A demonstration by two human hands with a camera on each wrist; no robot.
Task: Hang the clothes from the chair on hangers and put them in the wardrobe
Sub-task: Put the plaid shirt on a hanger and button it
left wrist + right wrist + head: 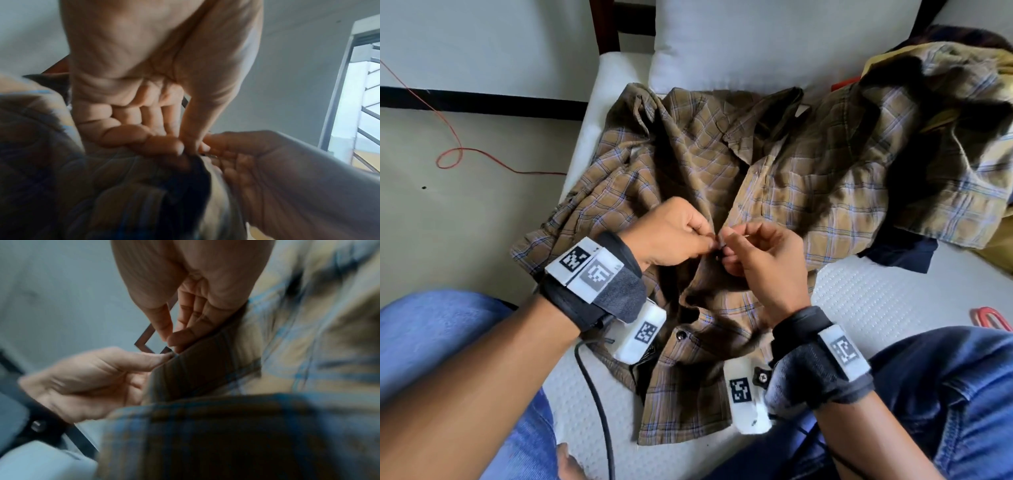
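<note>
Surface: white cushioned seat point(893, 301) fills the middle of the head view, with pale floor at left and a white cushion point(739, 44) at the top.
Task item: plaid shirt point(688, 154) lies spread front-up on the seat at frame centre, collar toward the top, hem toward the bottom edge.
Left hand: left hand point(671, 236) pinches the shirt's left front edge between thumb and curled fingers, just below frame centre.
Right hand: right hand point(760, 260) pinches the opposite front edge, fingertips touching those of the left hand.
Purpose of grip: both edges are drawn together at one button position; judged to be work on a button, fastening or unfastening cannot be told.
Lower button: dark button point(681, 335) shows on the placket, below the hands.
Other clothes: second plaid garment point(928, 120) lies heaped at upper right, over a dark blue garment point(904, 253).
Periphery: red cord point(450, 157) loops on the floor at left; no hanger can be identified.
</note>
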